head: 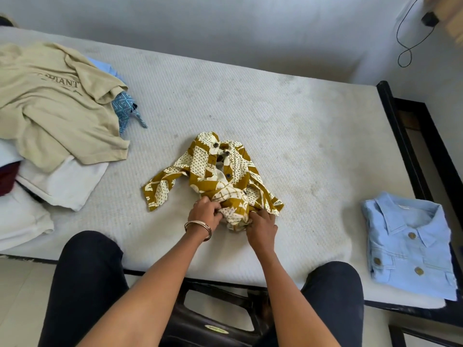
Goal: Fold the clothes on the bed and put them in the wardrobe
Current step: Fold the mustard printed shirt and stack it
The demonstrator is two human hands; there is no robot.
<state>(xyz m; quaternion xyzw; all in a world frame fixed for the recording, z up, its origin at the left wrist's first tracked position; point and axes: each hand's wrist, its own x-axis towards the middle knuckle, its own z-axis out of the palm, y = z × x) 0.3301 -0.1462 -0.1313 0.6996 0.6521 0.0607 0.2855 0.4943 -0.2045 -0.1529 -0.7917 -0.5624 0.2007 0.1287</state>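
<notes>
On the white mattress bed, the left hand and right hand both clutch the crumpled mustard-and-cream patterned button shirt, whose tangled bunching could cause a lopsided fold.

Patterned shirt: mustard and cream, crumpled, frame centre on the bed.
Blue shirt: folded, lower right.
Clothes pile: unfolded, upper left.

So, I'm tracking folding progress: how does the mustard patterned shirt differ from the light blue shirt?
The mustard patterned shirt is crumpled mid-mattress, gripped by the left hand and right hand; the light blue shirt lies neatly folded and untouched near the right edge. One is printed, the other plain. Both are buttoned, collared shirts on the bed.
</notes>
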